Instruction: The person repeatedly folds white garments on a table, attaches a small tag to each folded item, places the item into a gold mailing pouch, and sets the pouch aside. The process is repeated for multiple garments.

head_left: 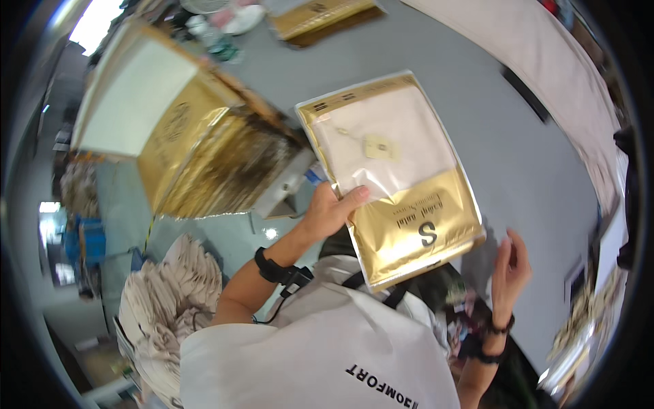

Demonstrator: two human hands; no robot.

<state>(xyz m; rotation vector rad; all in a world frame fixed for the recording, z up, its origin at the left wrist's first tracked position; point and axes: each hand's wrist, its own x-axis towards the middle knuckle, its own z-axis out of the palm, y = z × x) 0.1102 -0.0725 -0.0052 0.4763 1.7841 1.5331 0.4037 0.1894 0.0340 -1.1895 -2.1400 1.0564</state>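
Observation:
My left hand [329,213] grips the left edge of a flat garment package [419,221], thumb on top and the other fingers hidden underneath. Its lower part is shiny gold. Through the clear upper part, a folded pale pink garment [422,136] shows with a small cream tag [379,147] on it. The package is tilted over the grey table [477,48], near my body. Off the package's lower right corner, my right hand [511,276] holds nothing, its fingers loosely bent and apart.
Left of the package, an opened box [146,85] holds a stack of gold packages [221,153]. Another gold package [323,17] lies at the far edge beside a plastic bottle [211,37]. Pale fabric [545,61] runs along the right; piled cream cloth [170,293] sits lower left.

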